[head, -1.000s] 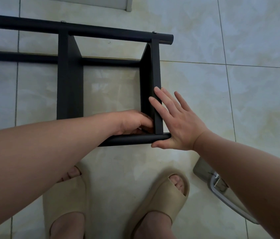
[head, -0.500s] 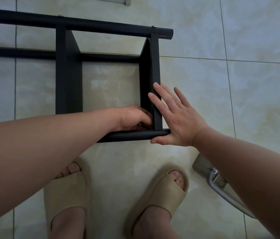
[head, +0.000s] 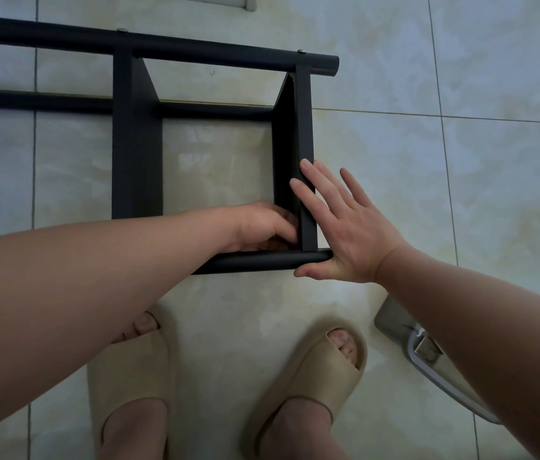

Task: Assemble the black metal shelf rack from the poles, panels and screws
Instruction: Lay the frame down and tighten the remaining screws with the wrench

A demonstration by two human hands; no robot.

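While the black metal shelf rack (head: 136,161) lies on its side on the tiled floor (head: 461,194), just far of the person's feet, it looks like rigid painted steel: stiff, no flex, probably moderate in weight, and smooth enough to slide on tile. Along the far side runs the far pole (head: 195,49), already joined to two panels. The near pole (head: 262,260) lies across their near ends, and that's the joint being worked. These round poles look like the best handholds, gripped close to a joint. The right panel (head: 305,144) stands on edge, and its thin rim looks less kind to a grip. Now the right hand (head: 351,234) lies flat, fingers straight and slightly spread against the panel's outer face, thumb under the pole's right end, bracing the corner. The left hand (head: 258,227) tucks inside that corner, fingers curled. What they pinch, I can't tell. Small screw heads (head: 301,51) show on the far pole.
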